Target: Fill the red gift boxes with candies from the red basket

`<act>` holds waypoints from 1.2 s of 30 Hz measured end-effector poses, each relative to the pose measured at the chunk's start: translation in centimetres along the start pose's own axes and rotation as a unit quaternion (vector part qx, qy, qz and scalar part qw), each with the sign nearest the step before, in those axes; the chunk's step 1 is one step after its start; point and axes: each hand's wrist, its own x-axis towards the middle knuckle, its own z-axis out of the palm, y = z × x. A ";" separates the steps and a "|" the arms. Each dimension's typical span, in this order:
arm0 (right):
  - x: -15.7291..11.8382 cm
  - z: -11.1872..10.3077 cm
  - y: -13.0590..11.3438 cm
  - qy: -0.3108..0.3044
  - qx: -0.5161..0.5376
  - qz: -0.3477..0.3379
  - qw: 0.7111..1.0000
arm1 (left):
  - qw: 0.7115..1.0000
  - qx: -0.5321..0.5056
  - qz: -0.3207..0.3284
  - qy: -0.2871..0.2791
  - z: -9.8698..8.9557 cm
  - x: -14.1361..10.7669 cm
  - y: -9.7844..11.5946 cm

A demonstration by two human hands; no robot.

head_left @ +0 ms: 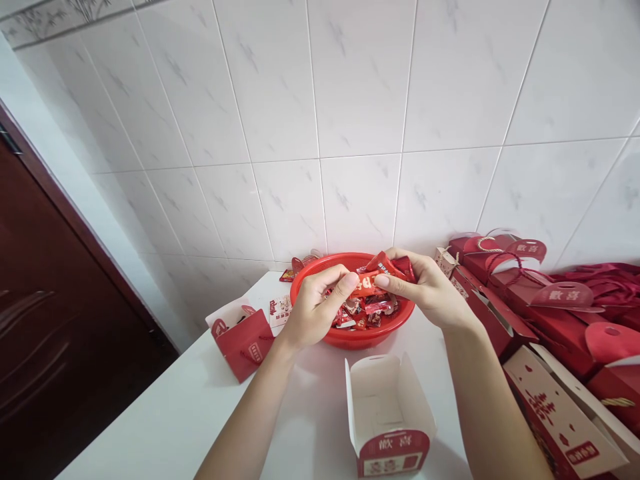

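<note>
Both hands are raised over a red plastic basket (363, 341) of wrapped sweets. Between thumb and fingers, my left hand (320, 303) pinches one end of a red-orange wrapped sweet (367, 285). The sweet's other end is under the thumb of my right hand (425, 287), which also holds more red wrapped pieces (393, 265) in its fingers. Nearer to me, between my forearms, an open box (387, 407) with a white inside and a red front flap stands upright on the white table (310, 427); nothing shows inside it.
A small red gift bag (245, 343) stands left of the basket, beside a printed card (280, 311). Several red gift boxes (555, 320) crowd the right side, with a cream-and-red box (565, 413) nearest. A tiled wall (360, 200) rises behind the table.
</note>
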 end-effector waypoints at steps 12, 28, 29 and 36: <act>0.0 -0.1 0.1 -0.005 -0.005 -0.001 1.000 | 1.000 -0.006 -0.002 -0.011 -0.2 0.0 -0.2; -0.2 0.0 -0.1 0.001 -0.014 0.002 1.000 | 1.000 0.018 -0.002 -0.001 -0.3 0.0 0.0; -0.3 0.0 -0.1 0.001 -0.014 0.001 1.000 | 1.000 0.013 -0.001 -0.002 -0.3 0.0 0.0; -0.2 0.0 -0.2 -0.007 -0.017 0.006 1.000 | 0.999 -0.032 -0.017 -0.006 -0.2 0.1 0.0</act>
